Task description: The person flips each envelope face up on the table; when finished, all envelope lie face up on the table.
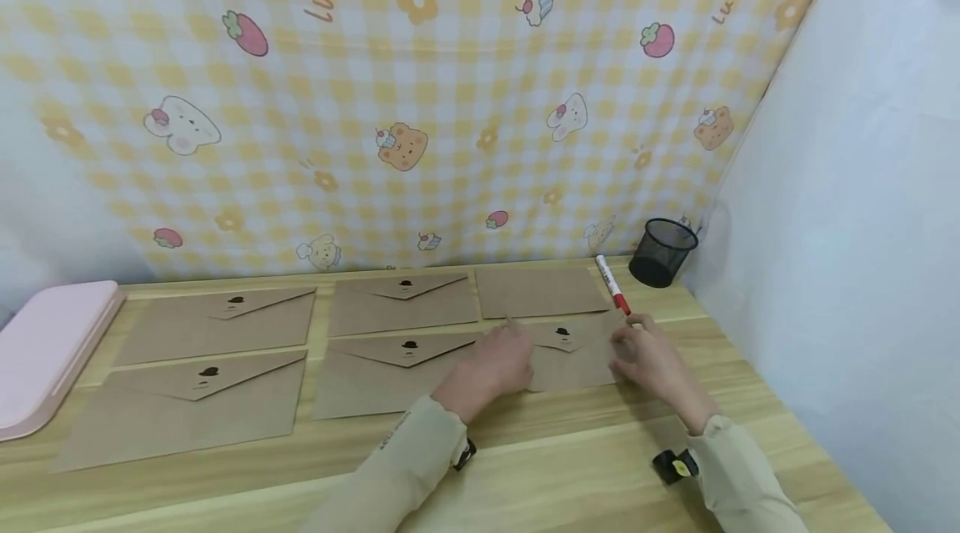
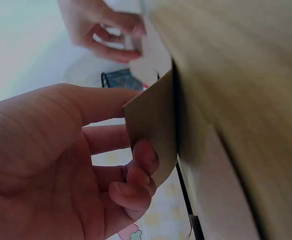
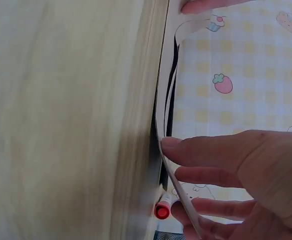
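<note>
Both hands are at a brown kraft-paper envelope (image 1: 573, 358) at the right of the table; its pointed flap bears a small black hat print. My left hand (image 1: 495, 362) holds its left end, and the left wrist view shows the envelope (image 2: 153, 125) edge between the thumb and curled fingers (image 2: 130, 195). At the opposite end, my right hand (image 1: 656, 362) pinches the right edge. In the right wrist view the thumb (image 3: 201, 150) lies on one side of the paper, the other fingers on the far side. Part of the envelope is hidden behind the left hand.
Several more envelopes lie in two rows, including a plain-faced one (image 1: 543, 293) just behind. A red-capped white marker (image 1: 613, 284) lies near the right hand. Behind it stands a black mesh pen cup (image 1: 663, 253). A pink case (image 1: 56, 349) sits far left, a patterned curtain (image 1: 450, 99) behind.
</note>
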Demonstrator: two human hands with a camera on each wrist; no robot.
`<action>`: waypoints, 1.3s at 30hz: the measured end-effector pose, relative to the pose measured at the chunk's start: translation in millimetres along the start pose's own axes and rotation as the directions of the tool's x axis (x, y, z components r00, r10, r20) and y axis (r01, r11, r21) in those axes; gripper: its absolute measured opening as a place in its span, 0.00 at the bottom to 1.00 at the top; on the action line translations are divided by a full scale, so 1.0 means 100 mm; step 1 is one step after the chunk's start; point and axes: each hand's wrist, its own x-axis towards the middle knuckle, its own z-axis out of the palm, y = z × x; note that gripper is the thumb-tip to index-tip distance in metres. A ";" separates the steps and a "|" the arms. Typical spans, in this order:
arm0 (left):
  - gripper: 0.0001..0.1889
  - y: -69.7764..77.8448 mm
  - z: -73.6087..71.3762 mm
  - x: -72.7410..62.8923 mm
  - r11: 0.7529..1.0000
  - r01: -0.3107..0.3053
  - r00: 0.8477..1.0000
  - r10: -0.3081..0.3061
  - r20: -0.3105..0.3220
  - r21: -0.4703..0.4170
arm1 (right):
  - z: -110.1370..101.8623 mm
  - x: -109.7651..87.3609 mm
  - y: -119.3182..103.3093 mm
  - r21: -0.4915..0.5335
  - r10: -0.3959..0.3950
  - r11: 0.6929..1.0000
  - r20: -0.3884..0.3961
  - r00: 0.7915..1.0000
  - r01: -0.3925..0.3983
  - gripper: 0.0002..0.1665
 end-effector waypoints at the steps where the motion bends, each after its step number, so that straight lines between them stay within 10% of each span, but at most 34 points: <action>1: 0.06 0.00 0.00 0.01 1.000 -0.002 1.000 0.002 0.005 0.002 | 0.00 0.01 0.00 -0.016 -0.005 1.000 0.013 1.000 0.005 0.18; 18: 0.13 -0.16 -0.08 0.13 1.000 -0.007 0.999 0.006 0.040 0.022 | -0.03 0.22 0.04 -0.094 -0.023 0.995 0.152 0.988 0.037 0.13; 27: 0.09 -0.47 -0.52 0.36 0.992 -0.086 0.996 0.084 -0.030 -0.087 | -0.30 0.44 0.06 0.061 -0.088 0.995 0.112 0.990 0.081 0.09; 33: 0.20 -0.81 -0.62 0.57 0.993 -0.089 0.990 0.097 0.101 -0.082 | -0.25 0.84 0.01 0.045 -0.130 0.992 0.317 0.939 0.122 0.20; 39: 0.30 -0.88 -0.51 0.80 0.986 -0.142 0.972 0.156 0.177 -0.091 | -0.21 1.17 0.03 -0.081 0.039 0.997 0.448 0.893 -0.003 0.34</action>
